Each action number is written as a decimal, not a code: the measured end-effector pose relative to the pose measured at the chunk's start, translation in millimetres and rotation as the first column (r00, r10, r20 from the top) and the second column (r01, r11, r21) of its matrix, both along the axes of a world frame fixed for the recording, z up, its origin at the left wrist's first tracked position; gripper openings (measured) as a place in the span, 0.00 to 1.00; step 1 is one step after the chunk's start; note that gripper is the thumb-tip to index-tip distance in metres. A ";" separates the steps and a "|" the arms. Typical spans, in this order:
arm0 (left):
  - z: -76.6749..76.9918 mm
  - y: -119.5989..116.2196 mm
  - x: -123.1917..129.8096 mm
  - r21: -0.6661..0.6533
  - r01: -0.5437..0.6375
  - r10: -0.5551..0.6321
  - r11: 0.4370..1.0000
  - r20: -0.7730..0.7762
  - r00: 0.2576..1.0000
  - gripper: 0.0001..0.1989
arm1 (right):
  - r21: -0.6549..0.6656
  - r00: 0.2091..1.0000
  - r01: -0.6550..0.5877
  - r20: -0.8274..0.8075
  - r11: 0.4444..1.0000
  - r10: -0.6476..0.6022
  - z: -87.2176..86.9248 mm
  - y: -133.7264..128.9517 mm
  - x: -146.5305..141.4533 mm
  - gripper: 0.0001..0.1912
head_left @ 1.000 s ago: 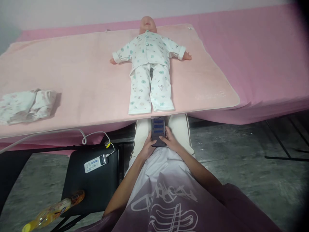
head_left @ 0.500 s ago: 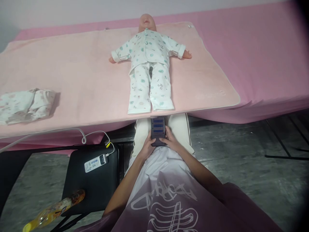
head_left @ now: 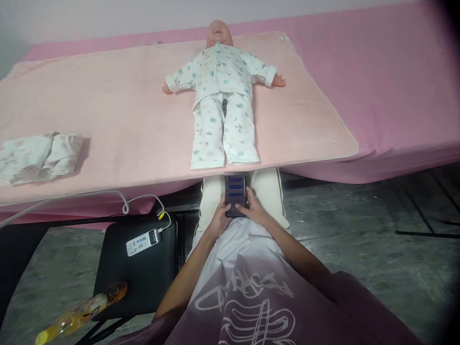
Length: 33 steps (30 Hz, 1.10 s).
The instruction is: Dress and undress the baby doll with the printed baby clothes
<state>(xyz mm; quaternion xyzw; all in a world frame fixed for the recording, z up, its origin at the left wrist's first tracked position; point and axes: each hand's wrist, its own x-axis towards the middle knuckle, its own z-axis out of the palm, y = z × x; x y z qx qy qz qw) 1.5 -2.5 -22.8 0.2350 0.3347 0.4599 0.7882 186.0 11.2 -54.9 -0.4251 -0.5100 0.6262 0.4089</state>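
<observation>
A dark smartphone (head_left: 235,195) rests upright over my lap, its screen lit with bluish bars. My left hand (head_left: 220,218) is closed on its left edge, thumb near the lower screen. On the opposite edge my right hand (head_left: 254,207) grips it, with its thumb over the lower part of the screen. Just beyond the phone, a baby doll (head_left: 220,33) lies on its back, arms spread. It wears a white patterned jacket (head_left: 223,72) and matching trousers (head_left: 208,134), whose cuffs reach the table's near edge.
A pink blanket (head_left: 125,105) covers part of the pink-draped table (head_left: 388,86). Folded patterned clothes (head_left: 39,155) lie at the left. On a black stool (head_left: 143,282) are a white power bank (head_left: 143,242) with a cable (head_left: 108,192) and a tipped-looking yellow-capped bottle (head_left: 82,311).
My right thumb has shifted slightly left over the phone's screen. The phone, doll and clothes stay where they were.
</observation>
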 end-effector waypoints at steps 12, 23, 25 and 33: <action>-1.3 0.1 -1.8 0.013 0.007 -0.007 1.000 0.005 1.000 0.40 | -0.049 0.997 -0.016 -0.075 0.999 0.012 15.2 1.0 3.2 0.47; 4.1 -1.2 -0.8 0.035 0.021 -0.021 0.999 -0.020 1.000 0.50 | -0.073 0.997 0.013 -0.073 0.997 -0.019 10.5 1.6 1.3 0.44; 4.3 -1.5 -0.7 0.042 0.025 -0.024 0.999 -0.014 1.000 0.52 | -0.074 0.995 -0.004 -0.102 0.997 -0.003 13.8 1.7 2.3 0.45; 6.8 -0.8 0.1 0.038 0.024 -0.023 0.999 -0.020 1.000 0.51 | -0.048 0.993 -0.053 -0.109 0.997 0.047 15.1 1.6 5.9 0.49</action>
